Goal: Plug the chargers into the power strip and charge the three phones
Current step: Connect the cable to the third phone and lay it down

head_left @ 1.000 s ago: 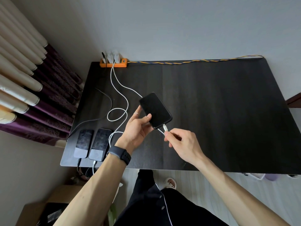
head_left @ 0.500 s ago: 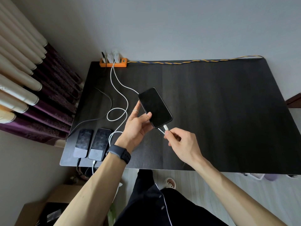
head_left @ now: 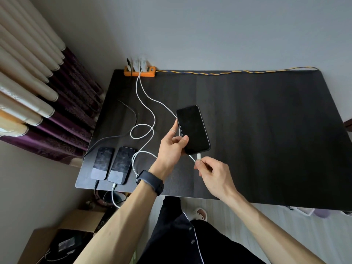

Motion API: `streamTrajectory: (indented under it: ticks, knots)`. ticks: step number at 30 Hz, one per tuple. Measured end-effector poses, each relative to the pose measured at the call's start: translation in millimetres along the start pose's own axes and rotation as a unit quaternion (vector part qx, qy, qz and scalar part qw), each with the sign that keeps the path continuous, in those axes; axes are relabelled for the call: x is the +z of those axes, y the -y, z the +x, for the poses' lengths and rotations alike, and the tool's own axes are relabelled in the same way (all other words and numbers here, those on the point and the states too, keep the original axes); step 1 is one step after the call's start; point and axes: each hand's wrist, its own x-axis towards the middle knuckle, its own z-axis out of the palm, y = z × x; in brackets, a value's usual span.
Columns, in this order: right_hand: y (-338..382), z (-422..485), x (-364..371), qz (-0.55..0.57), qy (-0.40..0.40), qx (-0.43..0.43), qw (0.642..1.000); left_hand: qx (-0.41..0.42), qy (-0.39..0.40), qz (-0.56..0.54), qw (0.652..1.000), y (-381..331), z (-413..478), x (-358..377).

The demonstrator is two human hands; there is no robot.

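Power strip (head_left: 139,71) behind two phones (head_left: 112,162)

Third phone (head_left: 192,129): black, dark screen up, tilted, gripped by its lower left edge.
Lightning connector (head_left: 198,156): white, pinched at its cable end, tip just below the gripped phone's bottom edge.
Two phones (head_left: 112,163): flat side by side, left of the grip, each cabled at its near end.
Power strip (head_left: 139,71): orange, far beyond the grip; three chargers (head_left: 137,65) plugged in.

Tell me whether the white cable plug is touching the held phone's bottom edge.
Touching: the head view shows the white plug meeting the held phone at its bottom edge with no gap, pinched by the right hand.
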Motion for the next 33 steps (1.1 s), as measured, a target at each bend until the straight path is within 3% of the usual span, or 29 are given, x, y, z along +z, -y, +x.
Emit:
streamTrajectory:
  ticks: [17,22,25,27,31,33]
  knots:
    - [-3.0,1.1,-8.8,-0.016,0.018,-0.028,0.999,0.003,-0.003,0.008,1.000,5.2,-3.8,-2.8]
    - [-12.6,-4.5,2.2,0.026,0.031,0.017,0.999,0.033,-0.015,0.103,0.994,13.2,-8.5,-1.2]
    - [-23.8,-6.0,8.5,0.007,0.086,0.034,0.996,0.029,-0.003,0.161,0.986,19.5,-10.7,-10.1]
    - [-32.5,-5.8,11.8,-0.022,0.127,0.045,0.991,0.009,0.008,0.136,0.991,28.4,-14.6,-19.5]
    - [-50.7,-4.3,18.4,-0.076,0.251,0.111,0.959,-0.095,-0.042,0.072,0.992,53.5,-24.2,-45.0]
    - [-59.0,-4.4,22.5,-0.039,0.279,0.151,0.947,-0.140,-0.056,0.057,0.987,64.7,-31.0,-56.9]
